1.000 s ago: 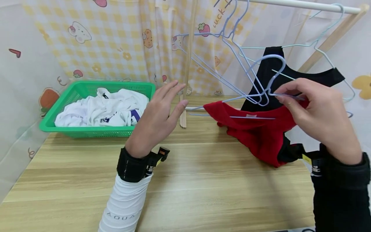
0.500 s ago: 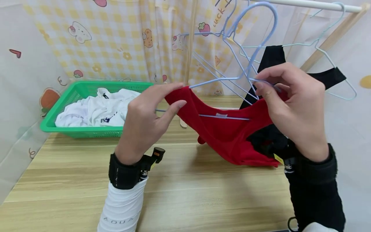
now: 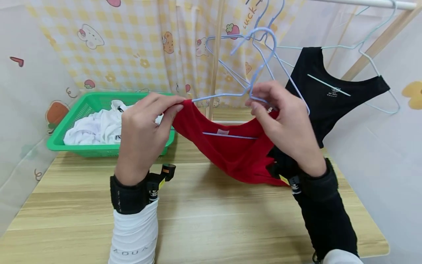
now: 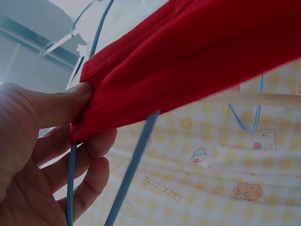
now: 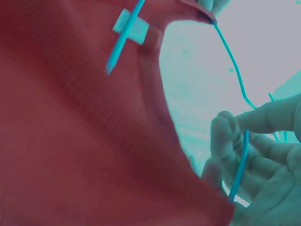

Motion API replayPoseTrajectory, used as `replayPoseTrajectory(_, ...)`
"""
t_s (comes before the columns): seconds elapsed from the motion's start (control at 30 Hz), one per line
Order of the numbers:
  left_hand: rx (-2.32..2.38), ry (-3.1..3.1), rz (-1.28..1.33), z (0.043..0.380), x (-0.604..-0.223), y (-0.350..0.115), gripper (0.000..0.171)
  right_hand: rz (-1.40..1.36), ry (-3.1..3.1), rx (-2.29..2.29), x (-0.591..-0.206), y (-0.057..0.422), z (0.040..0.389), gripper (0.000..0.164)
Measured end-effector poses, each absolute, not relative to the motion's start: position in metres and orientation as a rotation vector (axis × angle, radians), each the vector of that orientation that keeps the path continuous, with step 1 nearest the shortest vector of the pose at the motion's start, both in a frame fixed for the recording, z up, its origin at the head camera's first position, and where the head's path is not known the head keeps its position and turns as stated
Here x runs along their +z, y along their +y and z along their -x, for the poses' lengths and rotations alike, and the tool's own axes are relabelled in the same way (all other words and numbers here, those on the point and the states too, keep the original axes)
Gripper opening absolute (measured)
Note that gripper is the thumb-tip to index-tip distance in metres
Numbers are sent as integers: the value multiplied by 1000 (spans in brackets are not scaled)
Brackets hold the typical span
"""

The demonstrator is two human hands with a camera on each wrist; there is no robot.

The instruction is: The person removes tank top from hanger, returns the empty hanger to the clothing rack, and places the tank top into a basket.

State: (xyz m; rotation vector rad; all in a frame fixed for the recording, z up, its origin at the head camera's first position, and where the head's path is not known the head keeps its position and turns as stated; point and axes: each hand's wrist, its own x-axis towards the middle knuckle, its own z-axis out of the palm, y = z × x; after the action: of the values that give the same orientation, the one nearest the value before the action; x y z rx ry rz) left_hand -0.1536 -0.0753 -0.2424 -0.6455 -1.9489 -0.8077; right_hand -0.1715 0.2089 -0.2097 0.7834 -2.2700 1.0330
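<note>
Red top (image 3: pixel 230 157): on blue hanger (image 3: pixel 227 95), right of green basket (image 3: pixel 89 149). Left hand (image 3: pixel 141 128): thumb and fingers pinching basket-side strap (image 3: pixel 186 113). Right hand (image 3: pixel 286 121): pinching hanger wire beside hook (image 3: pixel 274 44). Advisable: wire held steady, strap laid flat toward hanger's end, no overstretching.

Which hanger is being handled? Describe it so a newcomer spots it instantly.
Above the wooden table, find the red garment spread between the left hand and the right hand. The light-blue wire hanger runs through it, with its hook rising above the cloth. It alone carries red; the pale-green hanger bears a black top.
</note>
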Motion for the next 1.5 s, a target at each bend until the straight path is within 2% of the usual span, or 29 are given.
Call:
replayPoseTrajectory(0.27,-710,-2025,684,163,-249,-68,19,-645,-2222,1167,-234,192,184,19)
replayPoseTrajectory(0.7,-758,-2092,682,164,-248,-68,18,-556,-2135,1263,-247,203,188,21)
replayPoseTrajectory(1.0,-806,-2080,600,167,-246,-86,22,-453,-2079,1362,-243,223,188,25)
replayPoseTrajectory(1.23,-861,-1989,424,171,-247,-92,22,-386,-2001,1519,-240,241,187,16)
replayPoseTrajectory(1.37,-908,-1944,302,173,-248,-98,21,-425,-1759,1740,-238,252,190,17)
replayPoseTrajectory(1.5,-891,-1976,316,173,-250,-100,22,-501,-1539,1899,-237,258,194,16)
